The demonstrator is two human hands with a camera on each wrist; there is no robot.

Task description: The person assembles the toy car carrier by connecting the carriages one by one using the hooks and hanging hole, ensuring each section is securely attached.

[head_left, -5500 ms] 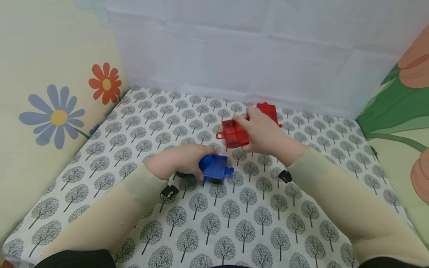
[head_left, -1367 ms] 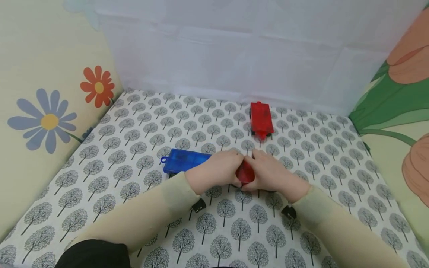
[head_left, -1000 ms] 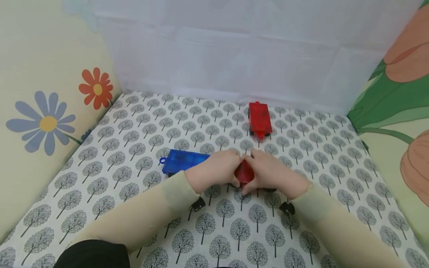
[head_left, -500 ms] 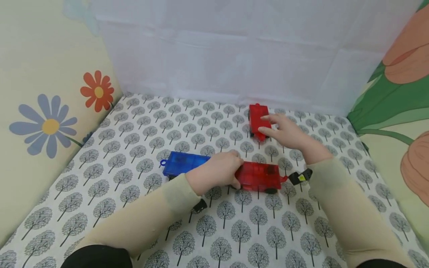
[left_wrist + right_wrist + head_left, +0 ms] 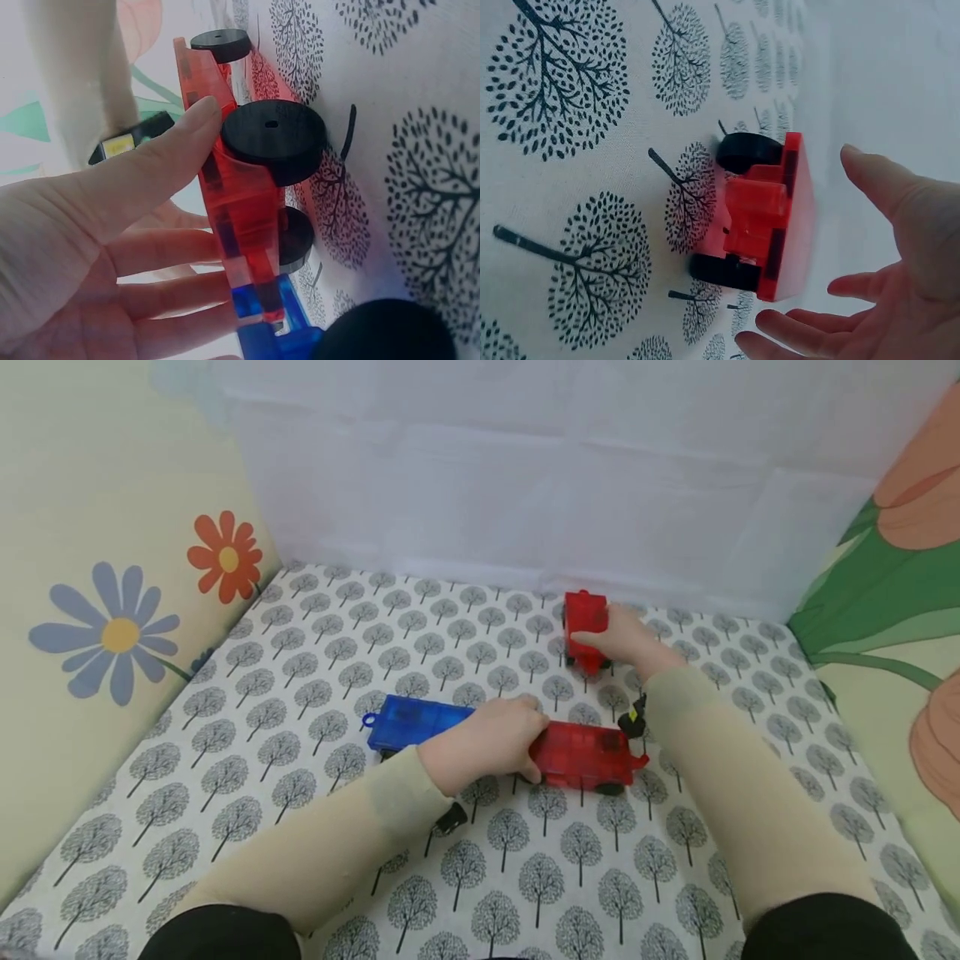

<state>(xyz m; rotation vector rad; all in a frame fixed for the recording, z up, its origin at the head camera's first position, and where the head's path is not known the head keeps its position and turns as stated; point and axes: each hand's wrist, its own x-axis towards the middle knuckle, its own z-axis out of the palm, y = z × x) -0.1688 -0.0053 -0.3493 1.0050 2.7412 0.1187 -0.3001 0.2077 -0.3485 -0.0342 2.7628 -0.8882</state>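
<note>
My left hand (image 5: 487, 739) pinches one end of a translucent red toy train car (image 5: 581, 756) with black wheels. In the left wrist view the thumb lies on its side by a wheel, with fingers on the opposite side. That end meets a blue coupling (image 5: 277, 330), part of the blue toy train car (image 5: 416, 722), partly covered by my left hand and sleeve. Farther back stands a second red train car (image 5: 585, 622). My right hand (image 5: 622, 635) is over its right side, fingers spread; in the right wrist view (image 5: 907, 247) they look apart from the car.
A white cloth with black tree prints (image 5: 300, 810) covers the table. A white sheet (image 5: 525, 485) hangs right behind the back red car. Flower-patterned panels (image 5: 120, 635) stand at the left and right sides.
Both hands were together on the front red car; my right hand has let go and moved back to the other red car. My left hand has stayed on the front one.
</note>
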